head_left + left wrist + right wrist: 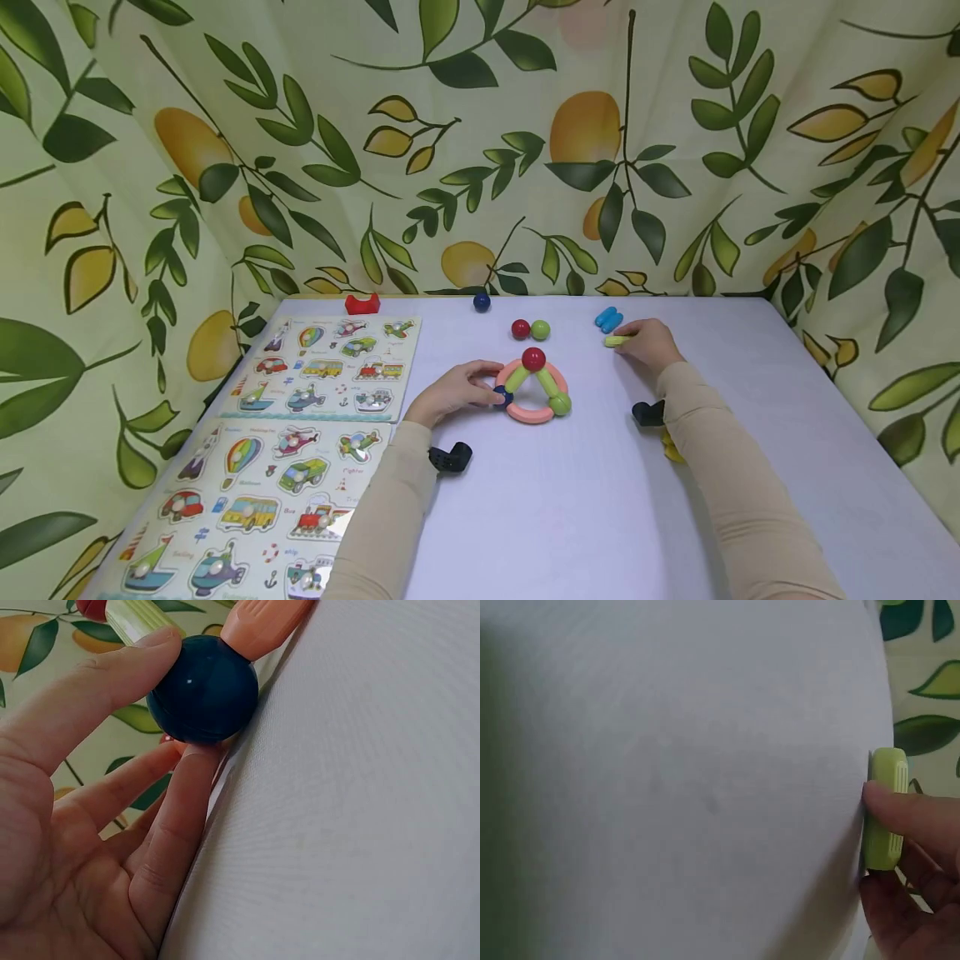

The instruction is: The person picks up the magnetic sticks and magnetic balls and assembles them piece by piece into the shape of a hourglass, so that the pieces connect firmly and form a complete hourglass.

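Near the middle of the table, my left hand pinches a dark blue ball between thumb and fingers. That ball belongs to a ring of curved pink rods, with a red ball at its top and a green ball at its right. Two light green rods run down from the red ball, one to the blue ball and one to the green. Farther right, my right hand grips a loose light green rod low at the tabletop.
Beyond the ring lie a loose red ball and a green ball; a blue ball sits at the back edge. Blue rods lie by my right hand. Two picture puzzle boards cover the left side, below a red piece. Something yellow shows beside my right forearm.
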`<state>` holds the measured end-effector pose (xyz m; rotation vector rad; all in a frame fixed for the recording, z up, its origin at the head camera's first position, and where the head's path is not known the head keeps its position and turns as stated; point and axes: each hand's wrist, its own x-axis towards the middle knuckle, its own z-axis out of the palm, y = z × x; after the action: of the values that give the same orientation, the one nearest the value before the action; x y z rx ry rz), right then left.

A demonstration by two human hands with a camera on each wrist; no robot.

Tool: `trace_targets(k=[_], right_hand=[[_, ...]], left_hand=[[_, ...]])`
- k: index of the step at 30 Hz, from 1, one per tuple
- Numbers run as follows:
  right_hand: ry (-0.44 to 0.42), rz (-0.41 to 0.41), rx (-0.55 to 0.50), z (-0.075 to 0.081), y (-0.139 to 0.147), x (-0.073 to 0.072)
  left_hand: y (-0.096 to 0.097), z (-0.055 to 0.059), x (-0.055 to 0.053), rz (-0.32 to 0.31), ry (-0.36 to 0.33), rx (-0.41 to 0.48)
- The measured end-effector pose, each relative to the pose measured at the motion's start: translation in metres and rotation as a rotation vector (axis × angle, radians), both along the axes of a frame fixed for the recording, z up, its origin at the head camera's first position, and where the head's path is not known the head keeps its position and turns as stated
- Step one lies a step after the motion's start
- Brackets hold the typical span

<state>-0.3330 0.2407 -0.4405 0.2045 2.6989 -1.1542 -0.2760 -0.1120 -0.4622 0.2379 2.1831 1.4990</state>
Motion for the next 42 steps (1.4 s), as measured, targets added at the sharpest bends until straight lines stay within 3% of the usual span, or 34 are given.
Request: trace_targets(k=[3,6,16,21,42], right_hand=[[0.015,0.013,0.038,0.002,-0.003,0.004],[0.021,0.035,-0.001,0.01,-0.013,0.011],[0.068,0.159,-0.333,0.05,-0.081,0.042],[0.119,0.182,-0.401,0.062,-0.107,0.053],[0.127,0.15,-0.374,0.064,-0.128,0.061]], left_hand=[[0.0,0.001,-0.001,-0.004,0.004,0.002],[0.0,0.002,-0.001,-0.008,0.004,0.003],[-0.001,0.004,0.0,-0.001,0.007,-0.001],[-0.001,0.005,0.0,-0.004,-0.004,0.003],[-0.002,0.002,0.0,-0.016,-0.011,0.004]])
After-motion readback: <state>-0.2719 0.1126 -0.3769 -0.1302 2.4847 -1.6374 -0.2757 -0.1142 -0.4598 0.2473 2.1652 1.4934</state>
